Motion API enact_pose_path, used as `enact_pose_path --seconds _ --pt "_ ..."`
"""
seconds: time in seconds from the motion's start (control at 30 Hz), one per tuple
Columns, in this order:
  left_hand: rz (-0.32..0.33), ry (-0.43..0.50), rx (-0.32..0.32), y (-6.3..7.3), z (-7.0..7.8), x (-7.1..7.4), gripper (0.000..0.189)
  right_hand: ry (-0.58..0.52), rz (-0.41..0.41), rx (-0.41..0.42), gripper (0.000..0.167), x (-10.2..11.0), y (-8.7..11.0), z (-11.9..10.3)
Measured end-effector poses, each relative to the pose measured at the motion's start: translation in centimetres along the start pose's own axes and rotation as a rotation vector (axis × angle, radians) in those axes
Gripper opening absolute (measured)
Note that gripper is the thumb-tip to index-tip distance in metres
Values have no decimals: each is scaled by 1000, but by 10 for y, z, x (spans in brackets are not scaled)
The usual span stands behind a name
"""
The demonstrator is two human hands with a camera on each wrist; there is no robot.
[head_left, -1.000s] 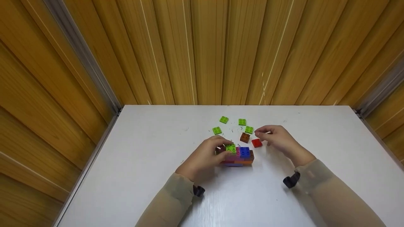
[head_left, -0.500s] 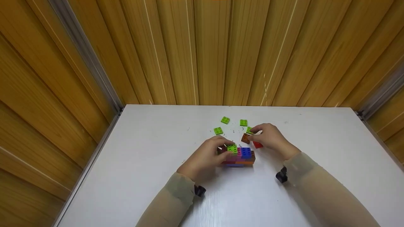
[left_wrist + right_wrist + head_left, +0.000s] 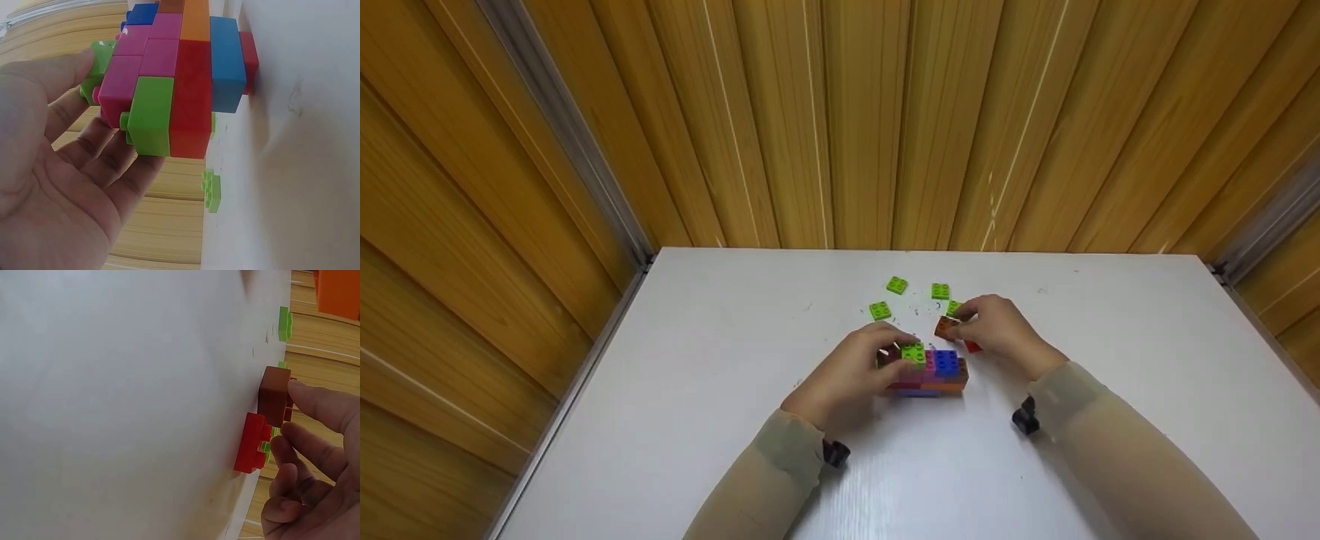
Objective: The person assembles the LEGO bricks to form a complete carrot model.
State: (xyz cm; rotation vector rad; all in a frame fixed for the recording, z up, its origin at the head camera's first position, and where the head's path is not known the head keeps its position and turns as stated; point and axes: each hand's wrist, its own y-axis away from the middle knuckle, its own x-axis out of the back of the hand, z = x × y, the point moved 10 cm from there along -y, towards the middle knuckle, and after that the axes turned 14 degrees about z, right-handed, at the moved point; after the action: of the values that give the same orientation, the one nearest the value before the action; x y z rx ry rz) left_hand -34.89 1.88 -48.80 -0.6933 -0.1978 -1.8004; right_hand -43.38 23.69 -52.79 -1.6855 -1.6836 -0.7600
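Brick stack, multicoloured, sits low at the white table, in front of the person; taken as the clock's centre, 12 pointing to the wood-panelled wall. Left hand comes in from 9 o'clock, grasping the stack: thumb along the near side of the green brick on top, fingers round the far side. Hold probably chosen to steady the whole build; it leaves the blue brick and the 3 o'clock end uncovered, studs facing up.

Right hand at 2 o'clock, pinching the brown brick between thumb and forefinger, remaining fingers folded back toward the palm, perhaps to keep off neighbouring pieces. Brown brick lies at 1 o'clock, near the stack. Red brick just beside it, at 2, partly behind the hand in the head view. Hard to tell from these angles whether stack or brown brick bears fully on the tabletop.

Four loose green pieces spread between 11 and 1, studs up; one, at 1, is partly covered by the right fingertips. Scatter looks casual, all of it beyond the stack, likely within easy reach.
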Motion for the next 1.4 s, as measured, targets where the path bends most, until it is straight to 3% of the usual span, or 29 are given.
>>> enact_pose_path --seconds 0.57,0.83,1.4 --pt "14 -21 -42 -1 1 -1 34 -44 16 8 39 -1 2 1" --pt "9 -4 2 -1 -2 -2 34 -50 42 34 38 8 7 0" --pt "6 -28 13 0 -4 -2 35 -354 63 37 37 26 37 -20"
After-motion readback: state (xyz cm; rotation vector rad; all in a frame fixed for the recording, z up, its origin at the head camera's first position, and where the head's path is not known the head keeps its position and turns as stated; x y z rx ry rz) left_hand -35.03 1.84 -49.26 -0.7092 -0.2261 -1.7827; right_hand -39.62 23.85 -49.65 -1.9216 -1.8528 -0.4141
